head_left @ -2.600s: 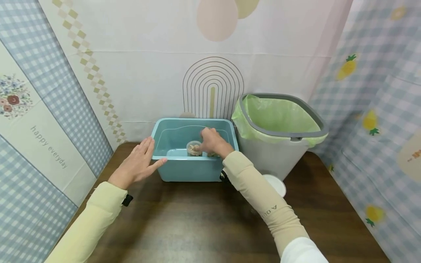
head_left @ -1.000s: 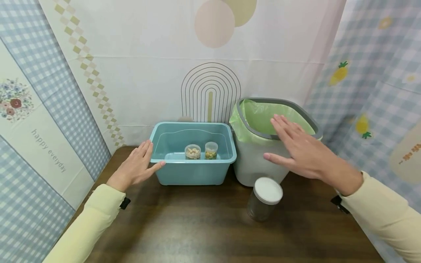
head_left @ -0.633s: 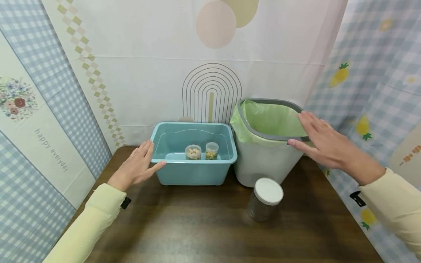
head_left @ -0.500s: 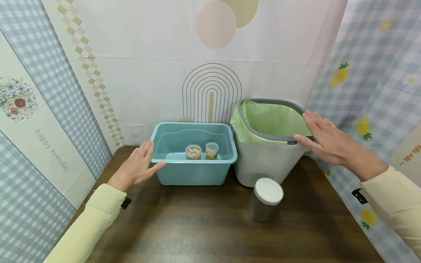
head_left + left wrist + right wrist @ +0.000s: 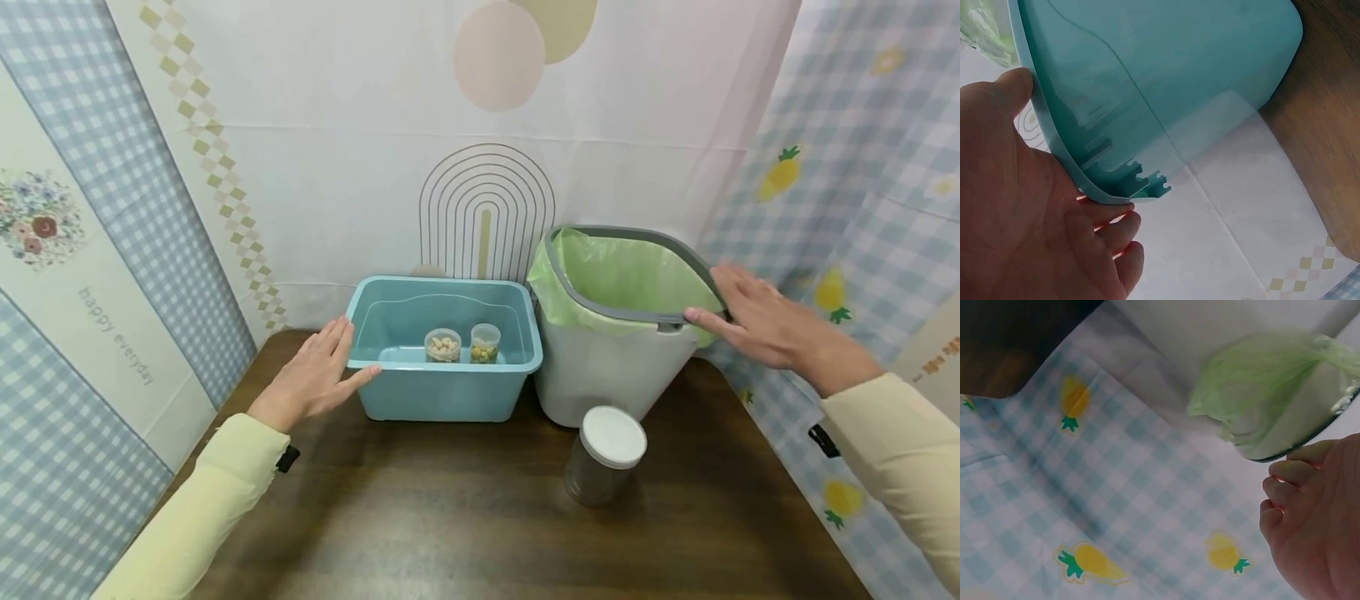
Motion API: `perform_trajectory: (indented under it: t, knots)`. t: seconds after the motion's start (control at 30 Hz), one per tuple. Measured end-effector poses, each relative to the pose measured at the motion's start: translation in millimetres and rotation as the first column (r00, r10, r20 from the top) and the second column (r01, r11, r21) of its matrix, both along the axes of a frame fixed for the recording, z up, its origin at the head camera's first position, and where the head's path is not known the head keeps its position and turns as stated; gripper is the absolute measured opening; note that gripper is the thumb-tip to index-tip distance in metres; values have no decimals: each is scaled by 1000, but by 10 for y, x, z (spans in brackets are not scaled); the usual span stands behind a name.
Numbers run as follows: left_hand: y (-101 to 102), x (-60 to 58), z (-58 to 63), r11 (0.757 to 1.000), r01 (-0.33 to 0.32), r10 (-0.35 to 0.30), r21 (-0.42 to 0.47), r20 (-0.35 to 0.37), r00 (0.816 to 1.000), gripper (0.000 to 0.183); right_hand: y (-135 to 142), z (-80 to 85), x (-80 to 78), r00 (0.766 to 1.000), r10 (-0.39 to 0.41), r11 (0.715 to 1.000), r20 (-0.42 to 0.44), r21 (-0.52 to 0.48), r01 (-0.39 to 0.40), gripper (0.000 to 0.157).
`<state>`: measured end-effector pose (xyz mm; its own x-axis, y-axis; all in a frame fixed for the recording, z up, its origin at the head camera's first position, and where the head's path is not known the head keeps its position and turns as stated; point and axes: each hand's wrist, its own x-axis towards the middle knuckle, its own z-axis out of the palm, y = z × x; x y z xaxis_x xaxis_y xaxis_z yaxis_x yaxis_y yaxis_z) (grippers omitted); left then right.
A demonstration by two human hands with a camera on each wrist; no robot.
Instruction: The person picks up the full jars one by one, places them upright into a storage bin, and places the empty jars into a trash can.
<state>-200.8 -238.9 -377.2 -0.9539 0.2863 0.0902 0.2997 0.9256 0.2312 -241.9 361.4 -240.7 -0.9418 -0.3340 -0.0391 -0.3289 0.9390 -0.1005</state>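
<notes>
My left hand [image 5: 311, 375] rests with straight fingers at the left front corner of a blue plastic tub [image 5: 442, 398]. In the left wrist view its thumb and fingertips touch the tub's rim [image 5: 1044, 119]. Inside the tub stand two small clear cups: one cup [image 5: 442, 345] holds pale nuts, the other cup [image 5: 484, 343] yellow-green pieces. My right hand [image 5: 772, 325] lies with extended fingers against the right side of a grey-rimmed waste bin [image 5: 607, 367] lined with a green bag [image 5: 637, 267]. The right wrist view shows its fingertips at the bin's rim [image 5: 1285, 452].
A clear jar with a white lid [image 5: 604, 454] stands in front of the bin on the dark wooden table [image 5: 450, 508]. Printed cloth [image 5: 322, 183] hangs close behind the tub and bin. Checked cloth [image 5: 847, 208] hangs on the right.
My right hand has left the cups in the tub and moved right to the bin's rim, sliding slightly farther right lately. The left hand has stayed at the tub's corner.
</notes>
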Motion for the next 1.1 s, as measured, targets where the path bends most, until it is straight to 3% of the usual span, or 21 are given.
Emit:
perform_trajectory:
  t: [0.37,0.6,0.77,0.9,1.1]
  knots:
    - [-10,-40,159,998,12,-9,-63,38,999,96,-7,-46,4,999,-1,1000,52,-5,1,93]
    - [26,-85,283,996,31,-29,-83,25,999,101,17,-78,7,999,2,1000,48,17,-3,93]
    - [189,-48,474,990,124,-123,-70,14,992,97,5,-59,3,999,7,999,32,41,-8,92]
    - [407,22,628,974,217,-217,-72,8,976,92,-5,-44,15,999,-1,998,33,58,-1,92]
    - [759,83,761,946,322,-321,-26,35,946,92,-11,-42,33,999,-18,997,42,71,15,94]
